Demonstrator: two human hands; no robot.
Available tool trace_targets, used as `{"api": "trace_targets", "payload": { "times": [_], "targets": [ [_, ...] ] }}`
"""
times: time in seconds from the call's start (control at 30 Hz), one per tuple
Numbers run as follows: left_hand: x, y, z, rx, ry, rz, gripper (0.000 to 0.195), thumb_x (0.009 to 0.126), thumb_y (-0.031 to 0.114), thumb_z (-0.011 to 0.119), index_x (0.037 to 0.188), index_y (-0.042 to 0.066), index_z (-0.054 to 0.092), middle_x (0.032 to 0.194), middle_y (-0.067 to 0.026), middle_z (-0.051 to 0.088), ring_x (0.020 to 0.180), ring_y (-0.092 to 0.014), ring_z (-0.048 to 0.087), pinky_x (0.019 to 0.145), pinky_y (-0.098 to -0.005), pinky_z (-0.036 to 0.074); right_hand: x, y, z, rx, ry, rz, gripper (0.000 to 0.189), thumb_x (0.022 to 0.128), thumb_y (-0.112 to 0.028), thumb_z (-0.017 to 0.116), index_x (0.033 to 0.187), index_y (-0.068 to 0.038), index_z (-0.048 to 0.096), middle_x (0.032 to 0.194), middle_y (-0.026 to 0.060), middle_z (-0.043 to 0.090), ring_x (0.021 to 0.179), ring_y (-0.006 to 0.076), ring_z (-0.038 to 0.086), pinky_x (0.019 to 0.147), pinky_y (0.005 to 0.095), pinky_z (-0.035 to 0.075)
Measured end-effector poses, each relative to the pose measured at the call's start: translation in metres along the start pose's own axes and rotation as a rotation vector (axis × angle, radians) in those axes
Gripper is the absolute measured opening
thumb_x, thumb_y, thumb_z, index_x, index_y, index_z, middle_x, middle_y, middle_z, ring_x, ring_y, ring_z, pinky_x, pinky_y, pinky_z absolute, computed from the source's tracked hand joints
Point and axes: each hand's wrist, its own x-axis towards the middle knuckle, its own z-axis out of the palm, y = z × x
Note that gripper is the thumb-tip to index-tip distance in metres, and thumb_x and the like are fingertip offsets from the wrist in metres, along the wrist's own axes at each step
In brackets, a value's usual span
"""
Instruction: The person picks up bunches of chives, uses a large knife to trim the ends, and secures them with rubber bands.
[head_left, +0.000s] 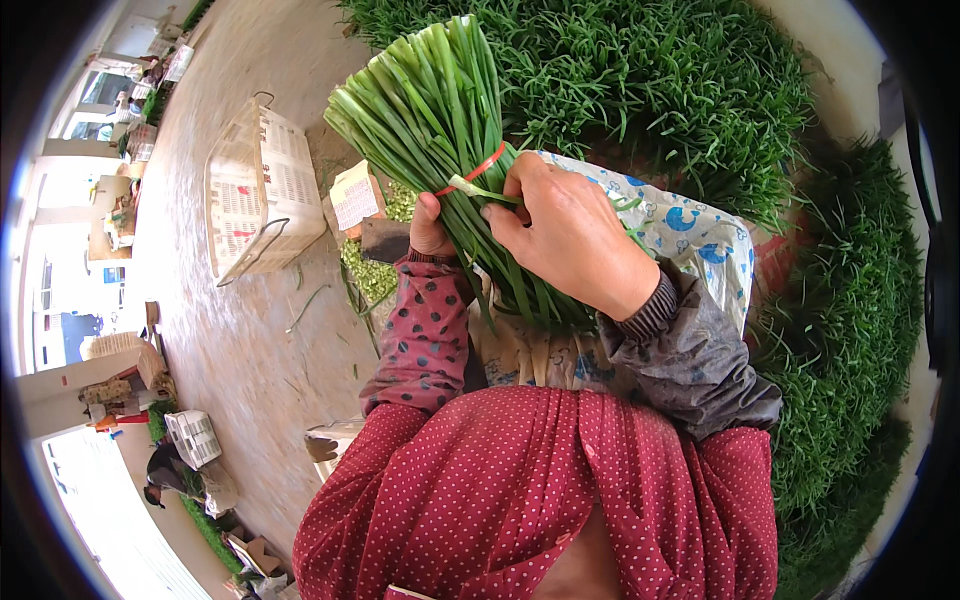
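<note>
In the head view a thick bundle of long green stalks, seemingly garlic chives (442, 112), is held tilted before my chest, its cut ends at the upper left. A red band (491, 161) wraps around the bundle. My left hand (433, 229) supports it from below, the thumb on its near side and the fingers hidden behind. The thumb and forefinger of my right hand (574, 225) pinch one loose stalk (480, 189) that lies across the bundle just below the band. Leafy ends hang down over my lap.
Large heaps of green leaves (637, 67) lie beyond and to the right. A whale-patterned sheet (686, 217) is beside my right hand. At left are an empty plastic crate (289, 187), a dark blade-like piece (384, 240) and chopped stalk ends (367, 277). Another person (166, 466) bends at lower left.
</note>
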Motion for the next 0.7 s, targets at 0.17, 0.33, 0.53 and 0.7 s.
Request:
{"api": "trace_targets", "payload": {
  "times": [0.17, 0.33, 0.53, 0.7],
  "targets": [
    [0.001, -0.005, -0.009, -0.059, -0.002, -0.010, 0.083, 0.077, 0.052, 0.068, 0.134, 0.000, 0.039, 0.131, -0.0152, 0.050, 0.116, -0.029, 0.053, 0.098, -0.0416, 0.045, -0.001, 0.002, 0.004, -0.178, 0.125, -0.045, 0.018, 0.079, -0.011, 0.057, 0.084, 0.001, 0.046, 0.075, 0.0197, 0.058, 0.064, 0.0412, 0.057, 0.059, 0.0478, 0.046],
    [0.000, -0.001, -0.003, 0.046, -0.057, 0.026, 0.084, 0.080, 0.054, 0.063, 0.138, 0.000, 0.034, 0.135, -0.0153, 0.046, 0.120, -0.029, 0.050, 0.102, -0.0423, 0.040, 0.002, -0.009, 0.004, -0.349, 0.145, -0.034, 0.017, 0.079, -0.009, 0.054, 0.092, -0.002, 0.046, 0.073, 0.0147, 0.057, 0.062, 0.0352, 0.059, 0.052, 0.0438, 0.047],
    [0.001, -0.005, -0.005, 0.001, -0.010, 0.055, 0.096, 0.076, 0.066, 0.059, 0.140, 0.001, 0.029, 0.139, -0.0185, 0.041, 0.121, -0.029, 0.047, 0.101, -0.0430, 0.040, -0.012, -0.018, 0.021, -0.804, 0.168, -0.281, 0.016, 0.075, -0.016, 0.055, 0.086, -0.006, 0.050, 0.069, -0.0009, 0.052, 0.056, 0.0109, 0.056, 0.043, 0.0241, 0.042],
    [0.007, -0.005, 0.001, 0.072, 0.070, 0.108, 0.110, 0.071, 0.076, 0.054, 0.138, -0.006, 0.028, 0.134, -0.0249, 0.042, 0.114, -0.031, 0.052, 0.094, -0.0425, 0.047, -0.046, -0.023, 0.004, -0.414, -0.324, -0.340, 0.017, 0.077, -0.013, 0.056, 0.091, -0.003, 0.054, 0.065, 0.0037, 0.055, 0.054, 0.0184, 0.058, 0.048, 0.0301, 0.045]
  ]
}}
